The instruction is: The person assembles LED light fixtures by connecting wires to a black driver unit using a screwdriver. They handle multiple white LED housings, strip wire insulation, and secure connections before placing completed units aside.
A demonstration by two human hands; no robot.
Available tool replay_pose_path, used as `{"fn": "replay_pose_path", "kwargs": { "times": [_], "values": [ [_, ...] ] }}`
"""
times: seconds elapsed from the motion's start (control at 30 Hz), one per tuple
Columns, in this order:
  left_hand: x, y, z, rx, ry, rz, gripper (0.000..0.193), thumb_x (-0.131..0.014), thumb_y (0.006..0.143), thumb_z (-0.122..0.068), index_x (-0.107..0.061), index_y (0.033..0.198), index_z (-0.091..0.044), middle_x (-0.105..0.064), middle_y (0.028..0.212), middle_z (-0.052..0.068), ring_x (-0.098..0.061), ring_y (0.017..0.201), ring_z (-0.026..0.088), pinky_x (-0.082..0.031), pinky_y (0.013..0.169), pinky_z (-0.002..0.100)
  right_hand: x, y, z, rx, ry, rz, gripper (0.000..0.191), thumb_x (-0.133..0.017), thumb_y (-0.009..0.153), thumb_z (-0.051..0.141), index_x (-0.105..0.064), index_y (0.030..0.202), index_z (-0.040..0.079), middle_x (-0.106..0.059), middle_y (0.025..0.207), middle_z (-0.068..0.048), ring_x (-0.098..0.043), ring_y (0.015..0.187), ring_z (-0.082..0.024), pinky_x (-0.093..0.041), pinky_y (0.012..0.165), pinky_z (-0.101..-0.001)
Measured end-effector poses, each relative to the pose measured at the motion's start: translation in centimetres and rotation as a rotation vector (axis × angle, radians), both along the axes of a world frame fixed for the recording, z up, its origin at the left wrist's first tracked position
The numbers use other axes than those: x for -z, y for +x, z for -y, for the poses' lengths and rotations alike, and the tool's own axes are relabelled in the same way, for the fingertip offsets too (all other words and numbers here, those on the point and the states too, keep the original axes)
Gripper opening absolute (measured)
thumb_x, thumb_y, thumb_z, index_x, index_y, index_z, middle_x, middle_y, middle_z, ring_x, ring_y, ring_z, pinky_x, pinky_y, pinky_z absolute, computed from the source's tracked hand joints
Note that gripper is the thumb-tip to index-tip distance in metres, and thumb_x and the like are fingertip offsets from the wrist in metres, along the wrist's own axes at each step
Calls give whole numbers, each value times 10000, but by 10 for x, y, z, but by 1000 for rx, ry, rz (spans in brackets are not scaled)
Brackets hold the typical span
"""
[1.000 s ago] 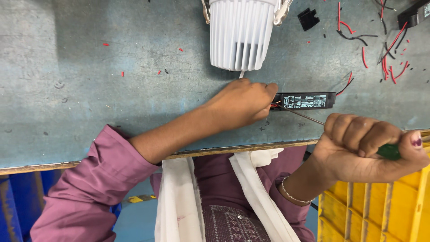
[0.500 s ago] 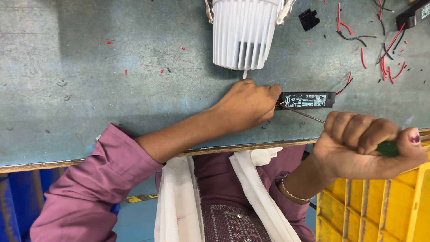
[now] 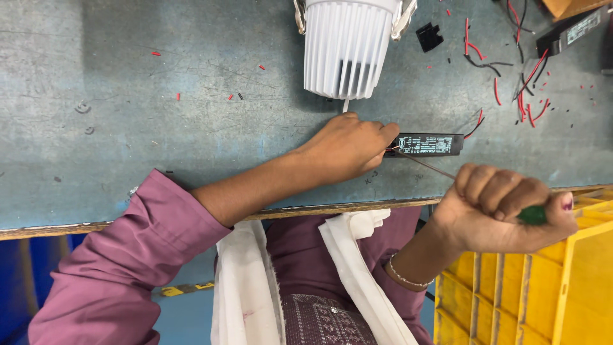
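My left hand [image 3: 348,147] rests on the blue-grey table and pinches thin red wires at the left end of a small black oblong driver box [image 3: 429,144]. My right hand [image 3: 504,207] is off the table's near edge, fisted around a screwdriver with a green handle [image 3: 531,215]. The screwdriver's thin metal shaft [image 3: 429,167] slants up and left, with its tip at the same end of the box, close to my left fingertips. A white finned lamp housing [image 3: 348,48] lies just beyond my left hand, and a white lead runs from it towards my fingers.
Red and black wire scraps [image 3: 530,83] litter the table's far right, near a small black clip [image 3: 429,36] and a second black driver box [image 3: 571,30]. A yellow plastic crate [image 3: 575,287] stands below my right hand. The table's wooden front edge [image 3: 128,220] runs across.
Hardly anything differs. Both hands keep their hold, and my right hand with the screwdriver has edged slightly left.
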State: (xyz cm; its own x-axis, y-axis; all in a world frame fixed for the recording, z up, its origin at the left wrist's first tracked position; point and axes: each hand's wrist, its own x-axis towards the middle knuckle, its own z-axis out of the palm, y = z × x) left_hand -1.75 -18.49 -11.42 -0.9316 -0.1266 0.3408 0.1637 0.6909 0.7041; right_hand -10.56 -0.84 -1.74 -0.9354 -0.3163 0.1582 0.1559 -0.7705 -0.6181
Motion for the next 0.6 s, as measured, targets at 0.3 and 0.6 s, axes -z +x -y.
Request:
{"fn": "replay_pose_path", "kwargs": {
  "times": [0.3, 0.6],
  "values": [
    [-7, 3, 7, 28, 136, 0, 181, -639, 854, -94, -587, 1001, -2, -648, 995, 188, -681, 887, 394, -535, 754, 505, 8, -7, -8, 157, -223, 170, 598, -243, 1083, 489, -86, 582, 202, -127, 375, 7, -16, 392, -82, -63, 330, -286],
    [-6, 3, 6, 13, 117, 18, 156, -628, 870, -80, -582, 983, 16, -642, 988, 182, -686, 876, 381, -544, 745, 495, 8, -10, -5, 127, -192, 178, 643, -252, 1063, 512, -94, 542, 172, -128, 365, -2, -23, 390, -84, -65, 342, -285]
  ]
}}
